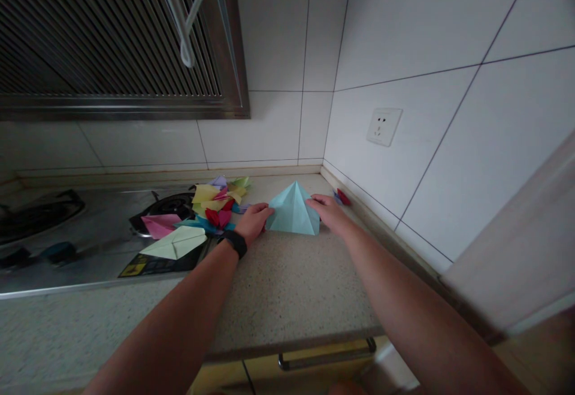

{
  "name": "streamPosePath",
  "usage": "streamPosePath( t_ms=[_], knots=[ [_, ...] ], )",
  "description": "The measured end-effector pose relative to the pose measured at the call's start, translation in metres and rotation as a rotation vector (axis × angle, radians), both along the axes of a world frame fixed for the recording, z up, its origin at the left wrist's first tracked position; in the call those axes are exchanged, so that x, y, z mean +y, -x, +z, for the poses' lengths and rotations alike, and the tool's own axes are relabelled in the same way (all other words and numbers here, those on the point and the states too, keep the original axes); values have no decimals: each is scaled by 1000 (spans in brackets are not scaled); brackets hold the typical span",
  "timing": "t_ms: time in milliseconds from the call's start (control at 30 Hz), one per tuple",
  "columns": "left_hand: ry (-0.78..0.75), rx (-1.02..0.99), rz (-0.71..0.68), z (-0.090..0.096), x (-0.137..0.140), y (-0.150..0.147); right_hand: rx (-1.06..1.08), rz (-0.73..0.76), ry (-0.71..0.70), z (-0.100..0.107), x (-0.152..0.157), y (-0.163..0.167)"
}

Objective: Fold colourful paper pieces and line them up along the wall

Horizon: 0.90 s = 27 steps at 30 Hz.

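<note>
- At the far left, a steel gas hob (101,272) is set into the speckled countertop (296,299), and a slatted range hood (238,54) is mounted above it.
- A pink folded paper (158,225) and a pale green paper plane (177,243) are laid on the hob, near its right burner.
- Just beyond, folded papers (206,193) in yellow, red, blue and purple are heaped across the hob's right edge.
- By the left hand (254,221), above whose wrist a black band (236,242) is worn, the left edge of the light blue paper is grasped.
- The light blue paper (294,212), creased and folded to a peak, is held between both hands over the countertop, near the wall corner.
- By the right hand (330,210), its right side is pinched.
- Behind that hand, a small red folded paper (344,196) is placed near the wall.
- Farthest right, a white socket (385,127) is fitted on the tiles.
</note>
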<state>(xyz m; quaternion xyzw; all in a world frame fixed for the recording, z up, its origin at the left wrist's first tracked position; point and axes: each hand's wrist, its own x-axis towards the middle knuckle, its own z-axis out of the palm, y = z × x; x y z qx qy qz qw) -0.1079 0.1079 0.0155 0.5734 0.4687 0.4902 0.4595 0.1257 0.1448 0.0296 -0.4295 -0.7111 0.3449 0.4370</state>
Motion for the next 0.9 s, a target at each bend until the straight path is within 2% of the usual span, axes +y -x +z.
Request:
streamPosePath(
  t_ms=[633, 767, 900],
  knots=[
    [5, 45, -38, -3, 3, 0, 20, 25, 28, -5, 3, 0],
    [-135, 139, -3, 2, 2, -1, -11, 34, -14, -2, 3, -1],
    [-300, 246, 60, 3, 3, 0, -60, 14, -136, 3, 3, -4]
  ],
)
